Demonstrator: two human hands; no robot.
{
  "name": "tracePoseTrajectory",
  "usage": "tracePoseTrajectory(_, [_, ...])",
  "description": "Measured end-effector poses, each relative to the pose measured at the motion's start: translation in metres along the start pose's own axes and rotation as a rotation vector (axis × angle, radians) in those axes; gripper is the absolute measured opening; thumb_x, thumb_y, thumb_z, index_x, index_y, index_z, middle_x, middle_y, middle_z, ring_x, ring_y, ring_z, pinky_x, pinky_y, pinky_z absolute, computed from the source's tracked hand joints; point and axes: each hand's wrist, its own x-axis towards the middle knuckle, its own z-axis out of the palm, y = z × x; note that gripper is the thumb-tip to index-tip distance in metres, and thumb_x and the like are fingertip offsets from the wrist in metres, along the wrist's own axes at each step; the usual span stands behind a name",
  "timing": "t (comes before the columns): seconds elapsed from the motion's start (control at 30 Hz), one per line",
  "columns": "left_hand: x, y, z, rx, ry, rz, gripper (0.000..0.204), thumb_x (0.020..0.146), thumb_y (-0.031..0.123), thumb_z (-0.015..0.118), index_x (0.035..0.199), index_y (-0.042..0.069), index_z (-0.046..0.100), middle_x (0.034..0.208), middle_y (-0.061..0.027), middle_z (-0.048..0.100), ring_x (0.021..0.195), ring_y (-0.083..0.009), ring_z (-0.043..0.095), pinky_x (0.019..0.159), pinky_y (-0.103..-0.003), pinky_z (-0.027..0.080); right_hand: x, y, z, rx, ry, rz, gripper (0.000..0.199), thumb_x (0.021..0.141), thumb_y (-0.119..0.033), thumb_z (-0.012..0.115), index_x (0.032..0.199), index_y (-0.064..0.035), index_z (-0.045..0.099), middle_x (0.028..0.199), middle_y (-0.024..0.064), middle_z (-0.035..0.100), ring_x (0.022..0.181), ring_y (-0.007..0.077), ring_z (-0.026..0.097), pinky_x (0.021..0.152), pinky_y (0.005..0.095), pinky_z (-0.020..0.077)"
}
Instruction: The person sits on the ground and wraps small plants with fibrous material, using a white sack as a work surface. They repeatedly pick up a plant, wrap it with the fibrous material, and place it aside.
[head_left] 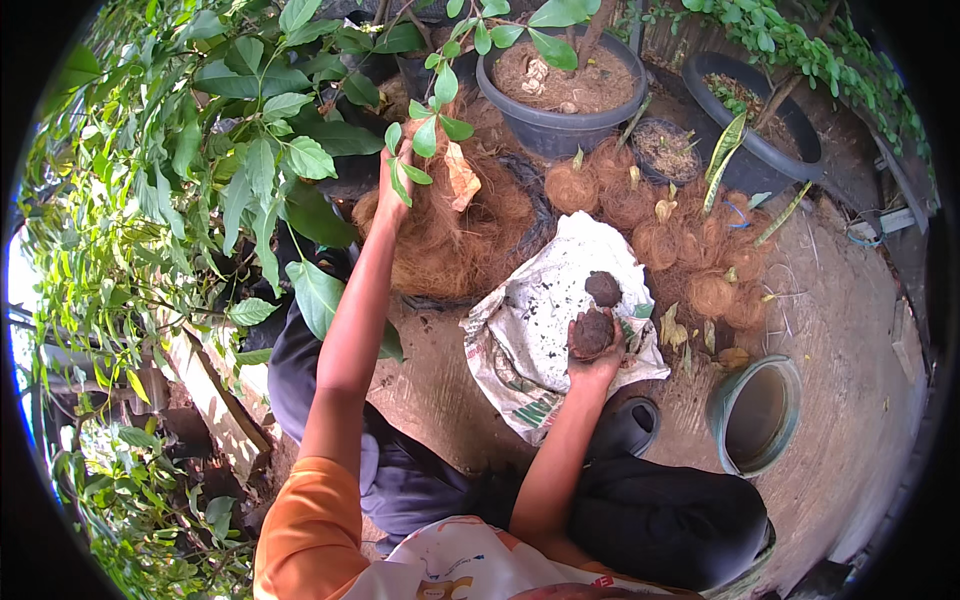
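A round, dark ball of soil [592,334] rests in my right hand [597,362], whose fingers curl around it above a white woven sack [530,335]. Just beyond it, a second dark soil ball [604,288] lies on the sack among scattered crumbs. My left arm stretches far forward, and my left hand [394,185] is at the left edge of a heap of brown coconut fibre [450,245]. Green leaves cover part of that hand, so its fingers do not show well. A dry brown leaf [461,178] lies on the fibre.
Several fibre-wrapped balls with sprouts [710,295] lie right of the sack. Black plant pots [560,130] stand behind. A round bucket of murky water [757,415] is at the right, near my knee. Dense leafy branches [240,150] hang over the left side.
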Motion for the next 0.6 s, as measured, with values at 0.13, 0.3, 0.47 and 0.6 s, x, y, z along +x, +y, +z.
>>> tracePoseTrajectory(0.13, [-0.013,0.047,0.009,0.248,-0.100,0.326,0.054,0.094,0.028,0.051,0.134,-0.007,0.044,0.130,-0.0202,0.055,0.121,-0.0283,0.051,0.105,-0.036,0.036,-0.001,0.000,0.001,0.004,-0.005,-0.003,0.042,0.095,-0.040,0.044,0.126,-0.0137,0.053,0.111,0.0054,0.059,0.103,0.0232,0.056,0.092,0.0465,0.0405])
tracePoseTrajectory(0.3, [-0.012,0.049,0.025,1.180,-0.331,0.658,0.048,0.084,0.027,0.062,0.119,-0.004,0.057,0.117,-0.0211,0.061,0.111,-0.0391,0.056,0.099,-0.045,0.043,0.000,0.000,0.000,0.013,-0.019,0.005,0.041,0.095,-0.040,0.044,0.126,-0.0137,0.054,0.110,0.0050,0.060,0.101,0.0230,0.057,0.093,0.0467,0.0407])
tracePoseTrajectory(0.47, [0.007,-0.002,0.017,0.764,-0.176,0.375,0.055,0.088,0.036,0.060,0.123,-0.007,0.056,0.113,-0.0255,0.064,0.104,-0.0350,0.063,0.094,-0.039,0.047,0.001,-0.002,-0.002,0.041,-0.009,-0.006,0.041,0.095,-0.040,0.045,0.124,-0.0135,0.054,0.111,0.0054,0.060,0.101,0.0229,0.057,0.093,0.0465,0.0408])
tracePoseTrajectory(0.6, [0.030,-0.029,-0.001,-0.251,-0.279,-0.343,0.053,0.098,0.038,0.040,0.136,0.001,0.046,0.134,-0.0144,0.053,0.118,-0.0275,0.054,0.101,-0.042,0.044,0.000,-0.004,-0.005,0.029,-0.022,-0.012,0.041,0.095,-0.040,0.045,0.124,-0.0132,0.054,0.112,0.0060,0.060,0.101,0.0227,0.057,0.094,0.0468,0.0403])
